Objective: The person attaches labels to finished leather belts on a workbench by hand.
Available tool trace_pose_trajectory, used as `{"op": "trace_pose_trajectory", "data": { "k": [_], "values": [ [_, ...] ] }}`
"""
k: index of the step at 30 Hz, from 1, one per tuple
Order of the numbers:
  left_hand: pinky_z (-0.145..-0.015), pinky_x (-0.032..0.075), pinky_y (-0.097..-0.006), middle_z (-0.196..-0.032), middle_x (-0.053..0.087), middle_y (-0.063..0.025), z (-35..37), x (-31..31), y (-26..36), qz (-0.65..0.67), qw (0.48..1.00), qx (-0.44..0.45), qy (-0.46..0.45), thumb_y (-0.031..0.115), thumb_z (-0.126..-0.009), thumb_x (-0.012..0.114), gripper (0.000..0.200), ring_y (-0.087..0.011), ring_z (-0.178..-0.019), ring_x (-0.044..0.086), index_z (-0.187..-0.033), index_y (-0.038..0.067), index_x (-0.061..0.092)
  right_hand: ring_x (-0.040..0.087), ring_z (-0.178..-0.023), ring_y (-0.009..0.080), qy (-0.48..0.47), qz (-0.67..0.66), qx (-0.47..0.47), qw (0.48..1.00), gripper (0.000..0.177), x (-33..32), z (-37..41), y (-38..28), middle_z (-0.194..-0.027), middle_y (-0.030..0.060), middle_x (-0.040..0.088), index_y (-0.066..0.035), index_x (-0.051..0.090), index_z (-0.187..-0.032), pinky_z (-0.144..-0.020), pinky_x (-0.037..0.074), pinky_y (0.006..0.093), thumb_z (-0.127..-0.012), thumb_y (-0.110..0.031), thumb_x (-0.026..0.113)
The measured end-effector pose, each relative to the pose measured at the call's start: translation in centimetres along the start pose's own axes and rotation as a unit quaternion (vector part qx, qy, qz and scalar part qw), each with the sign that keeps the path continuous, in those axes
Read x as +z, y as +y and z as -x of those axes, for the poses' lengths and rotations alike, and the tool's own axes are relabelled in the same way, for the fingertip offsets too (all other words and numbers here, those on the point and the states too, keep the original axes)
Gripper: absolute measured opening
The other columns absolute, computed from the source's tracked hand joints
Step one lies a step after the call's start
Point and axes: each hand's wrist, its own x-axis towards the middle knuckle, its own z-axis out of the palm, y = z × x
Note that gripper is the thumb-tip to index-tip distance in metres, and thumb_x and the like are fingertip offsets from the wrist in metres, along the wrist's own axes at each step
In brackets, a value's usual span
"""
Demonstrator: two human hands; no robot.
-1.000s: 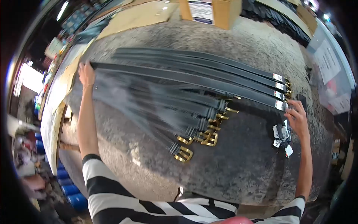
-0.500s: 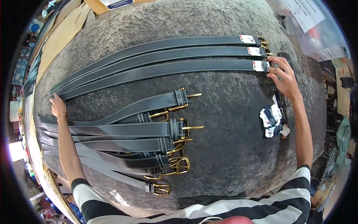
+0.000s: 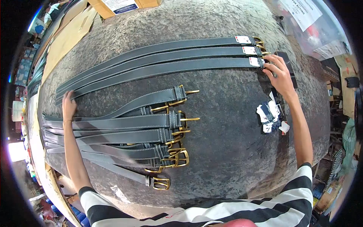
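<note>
Three black belts with white stitching lie side by side across the far part of the table; the nearest belt (image 3: 181,66) has both my hands at it. My left hand (image 3: 69,106) rests with fingers stretched out on its tail end. At the other end my right hand (image 3: 279,73) pinches the buckle end, beside a white tag (image 3: 254,61); the fingers partly hide that buckle. Below them, several more black belts (image 3: 124,123) with gold buckles (image 3: 180,157) lie in an overlapping bunch, partly under my left forearm.
A pile of loose tags (image 3: 270,115) lies right of centre on the dark, worn table (image 3: 223,151). Beside my right hand is a dark flat object (image 3: 289,68). A clear plastic bin (image 3: 317,34) stands at the far right, and a cardboard box (image 3: 123,6) at the back left.
My left hand has slid right from the belt tips and its fingers have straightened onto the belt. My right hand stays at the buckle end. The view has shifted slightly.
</note>
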Motion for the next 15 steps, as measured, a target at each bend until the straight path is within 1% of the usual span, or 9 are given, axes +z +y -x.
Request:
{"op": "trace_pose_trajectory", "data": {
  "k": [2,4,6,8,9,10,12,14,15],
  "values": [
    [-0.11,0.044,-0.0444,-0.135,0.06,-0.0199,0.1,-2.0,4.0,0.024,0.998,0.052,-0.005,-0.007,-0.079,0.059,0.052,-0.0424,-0.129,0.054,-0.129,0.004,0.063,0.055,-0.13,0.0336,-0.015,0.002,0.006,1.0,0.028,-0.5,0.0,-0.4,-0.134,0.009,0.065,-0.003,0.071,-0.109,-0.106,0.049,0.0447,-0.083,-0.006,0.079],
    [-0.107,0.046,-0.0461,-0.136,0.059,-0.0203,0.1,-2.5,6.0,0.051,0.996,0.074,-0.014,-0.003,-0.08,0.058,0.048,-0.0421,-0.126,0.056,-0.127,0.004,0.064,0.054,-0.132,0.0339,-0.011,-0.004,0.012,1.0,0.032,-1.1,0.4,-0.9,-0.137,0.0095,0.063,-0.004,0.071,-0.114,-0.107,0.047,0.0446,-0.083,-0.006,0.079],
    [-0.105,0.048,-0.0465,-0.135,0.06,-0.0196,0.0,-4.1,9.7,0.006,0.993,0.115,-0.027,-0.002,-0.08,0.06,0.05,-0.0415,-0.123,0.058,-0.129,0.005,0.063,0.053,-0.133,0.0341,-0.001,-0.011,0.016,1.0,0.037,-1.6,0.5,-1.9,-0.14,0.0099,0.062,-0.005,0.07,-0.119,-0.109,0.046,0.0446,-0.083,-0.006,0.078],
    [-0.105,0.048,-0.0459,-0.134,0.061,-0.0186,0.0,-4.9,13.8,0.003,0.983,0.183,-0.003,0.0,-0.08,0.06,0.053,-0.0392,-0.123,0.059,-0.132,0.006,0.061,0.051,-0.135,0.0343,0.01,0.008,0.057,0.998,0.043,-2.4,1.1,-3.4,-0.142,0.0108,0.06,-0.006,0.068,-0.126,-0.111,0.045,0.0444,-0.084,-0.004,0.077],
    [-0.105,0.049,-0.0461,-0.135,0.061,-0.0177,-0.3,-5.4,15.9,0.012,0.977,0.213,-0.004,0.0,-0.08,0.061,0.055,-0.0385,-0.123,0.059,-0.134,0.007,0.06,0.05,-0.136,0.0346,0.011,-0.002,0.078,0.997,0.047,-2.8,1.3,-4.6,-0.143,0.0127,0.059,-0.007,0.066,-0.131,-0.112,0.043,0.0438,-0.085,-0.002,0.076],
    [-0.105,0.049,-0.0463,-0.135,0.061,-0.0168,-0.5,-5.7,18.0,0.021,0.97,0.24,-0.006,0.001,-0.08,0.061,0.057,-0.0378,-0.123,0.059,-0.136,0.007,0.059,0.052,-0.134,0.0347,0.028,-0.059,0.102,0.993,0.05,-3.4,1.1,-6.7,-0.141,0.0155,0.059,-0.006,0.063,-0.133,-0.111,0.044,0.0434,-0.085,-0.001,0.075],
    [-0.105,0.049,-0.0458,-0.139,0.058,-0.0152,-0.7,-6.1,21.6,0.029,0.961,0.273,-0.018,0.005,-0.083,0.064,0.059,-0.0365,-0.123,0.059,-0.141,0.012,0.057,0.055,-0.13,0.035,0.049,-0.144,0.117,0.981,0.049,-3.8,1.5,-10.6,-0.137,0.0173,0.06,-0.005,0.064,-0.131,-0.108,0.046,0.0431,-0.084,-0.004,0.077],
    [-0.105,0.05,-0.0446,-0.142,0.056,-0.0142,-0.7,-6.3,25.0,0.023,0.962,0.269,-0.034,0.013,-0.089,0.066,0.059,-0.0353,-0.123,0.058,-0.146,0.019,0.054,0.06,-0.123,0.0348,0.04,-0.2,0.083,0.975,0.044,-4.5,1.6,-15.7,-0.131,0.0168,0.063,-0.004,0.065,-0.124,-0.105,0.048,0.0424,-0.082,-0.008,0.078],
    [-0.105,0.05,-0.0446,-0.142,0.056,-0.0142,-0.8,-6.3,26.5,0.024,0.963,0.265,-0.03,0.013,-0.089,0.066,0.059,-0.0353,-0.123,0.058,-0.146,0.019,0.054,0.061,-0.121,0.0344,0.038,-0.25,0.076,0.965,0.042,-4.2,1.9,-17.7,-0.129,0.0163,0.063,-0.003,0.066,-0.121,-0.103,0.049,0.0423,-0.082,-0.008,0.079]
  ]
}}
